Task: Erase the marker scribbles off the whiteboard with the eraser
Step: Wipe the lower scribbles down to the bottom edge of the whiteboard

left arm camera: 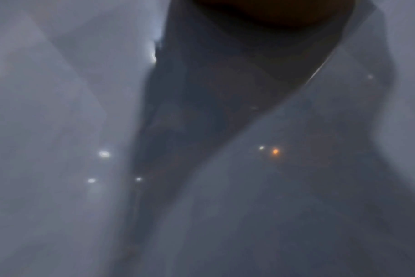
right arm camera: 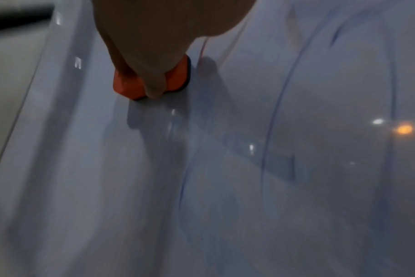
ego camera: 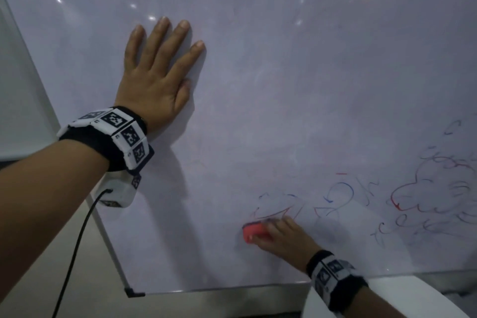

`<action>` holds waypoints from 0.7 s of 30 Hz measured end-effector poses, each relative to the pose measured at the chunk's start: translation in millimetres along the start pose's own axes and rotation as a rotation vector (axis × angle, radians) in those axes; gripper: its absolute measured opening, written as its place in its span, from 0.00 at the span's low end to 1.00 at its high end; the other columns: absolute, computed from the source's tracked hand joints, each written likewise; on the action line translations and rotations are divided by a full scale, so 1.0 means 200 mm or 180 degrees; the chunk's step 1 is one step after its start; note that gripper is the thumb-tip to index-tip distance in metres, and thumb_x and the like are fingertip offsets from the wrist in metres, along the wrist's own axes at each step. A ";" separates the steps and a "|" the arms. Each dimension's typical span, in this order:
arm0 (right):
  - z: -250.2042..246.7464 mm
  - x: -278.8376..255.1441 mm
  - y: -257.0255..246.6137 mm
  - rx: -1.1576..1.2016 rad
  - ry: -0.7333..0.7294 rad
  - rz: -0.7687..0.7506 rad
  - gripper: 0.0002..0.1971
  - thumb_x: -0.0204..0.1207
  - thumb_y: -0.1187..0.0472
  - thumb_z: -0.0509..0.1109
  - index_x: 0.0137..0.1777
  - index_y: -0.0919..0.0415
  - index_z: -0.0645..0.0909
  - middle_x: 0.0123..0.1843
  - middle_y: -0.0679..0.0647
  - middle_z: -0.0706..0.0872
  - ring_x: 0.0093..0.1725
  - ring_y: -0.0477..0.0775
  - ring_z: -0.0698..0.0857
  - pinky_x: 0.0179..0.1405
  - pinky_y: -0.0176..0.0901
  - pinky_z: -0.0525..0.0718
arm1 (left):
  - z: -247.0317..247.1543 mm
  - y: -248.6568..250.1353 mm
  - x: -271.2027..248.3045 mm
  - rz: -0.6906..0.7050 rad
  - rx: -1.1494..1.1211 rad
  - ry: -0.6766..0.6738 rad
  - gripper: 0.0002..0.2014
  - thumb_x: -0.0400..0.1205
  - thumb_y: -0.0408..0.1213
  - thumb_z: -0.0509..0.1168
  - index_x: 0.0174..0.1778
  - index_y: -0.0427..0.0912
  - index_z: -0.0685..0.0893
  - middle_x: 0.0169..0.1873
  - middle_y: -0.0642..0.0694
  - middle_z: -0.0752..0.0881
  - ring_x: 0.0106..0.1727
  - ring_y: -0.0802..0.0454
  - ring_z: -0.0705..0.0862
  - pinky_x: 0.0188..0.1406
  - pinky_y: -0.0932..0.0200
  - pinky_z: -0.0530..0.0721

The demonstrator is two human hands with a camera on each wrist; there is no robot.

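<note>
A: Eraser (ego camera: 251, 233)?
B: Pinched in right hand (ego camera: 284, 240), pressed flat on whiteboard (ego camera: 284, 85), low, at left end of scribbles (ego camera: 426, 201) (red and blue).
A: Left hand (ego camera: 154, 77)?
B: Spread flat against board, upper left, well apart.

Left hand (ego camera: 154, 72) lies flat with fingers spread; right hand (ego camera: 284, 237) curls in a closed grip, low.

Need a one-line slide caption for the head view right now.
Right hand rubs a small red eraser across red-and-blue marker scribbles; flat left hand braces the whiteboard.
</note>
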State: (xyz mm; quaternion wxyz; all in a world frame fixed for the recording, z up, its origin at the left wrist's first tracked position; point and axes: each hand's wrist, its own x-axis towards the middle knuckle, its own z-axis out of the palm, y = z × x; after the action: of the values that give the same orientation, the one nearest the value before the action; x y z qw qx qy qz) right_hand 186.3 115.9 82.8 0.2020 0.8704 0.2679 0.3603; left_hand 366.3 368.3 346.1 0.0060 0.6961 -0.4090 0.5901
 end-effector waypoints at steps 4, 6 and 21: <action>-0.32 0.28 0.44 0.0205 0.1113 0.1282 0.23 0.71 0.64 0.70 0.65 0.47 0.73 0.54 0.60 0.76 0.45 0.59 0.73 0.43 0.49 0.68 | 0.02 0.10 0.11 -0.0129 -0.0140 0.0211 0.21 0.82 0.39 0.54 0.73 0.41 0.70 0.74 0.39 0.63 0.76 0.40 0.59 0.75 0.45 0.47; -0.37 0.32 0.52 0.0502 0.1385 0.1931 0.23 0.70 0.59 0.72 0.65 0.47 0.74 0.54 0.58 0.75 0.45 0.59 0.73 0.43 0.49 0.69 | 0.04 0.18 0.16 -0.0035 -0.0086 0.0158 0.22 0.84 0.41 0.53 0.76 0.42 0.67 0.75 0.39 0.61 0.78 0.41 0.55 0.76 0.45 0.45; -0.05 0.13 -0.03 0.1198 0.1349 0.4385 0.22 0.80 0.40 0.53 0.56 0.59 0.71 0.45 0.66 0.81 0.46 0.59 0.71 0.48 0.47 0.67 | 0.09 0.24 0.15 -0.0167 0.0170 0.0006 0.27 0.86 0.44 0.47 0.83 0.47 0.52 0.79 0.40 0.54 0.81 0.54 0.38 0.78 0.46 0.35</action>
State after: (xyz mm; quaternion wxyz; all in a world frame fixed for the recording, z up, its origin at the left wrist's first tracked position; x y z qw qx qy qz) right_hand 192.0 137.9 100.1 -0.2780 0.7730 -0.2480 0.5135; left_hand 352.2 310.6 342.9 0.0033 0.7059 -0.3747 0.6010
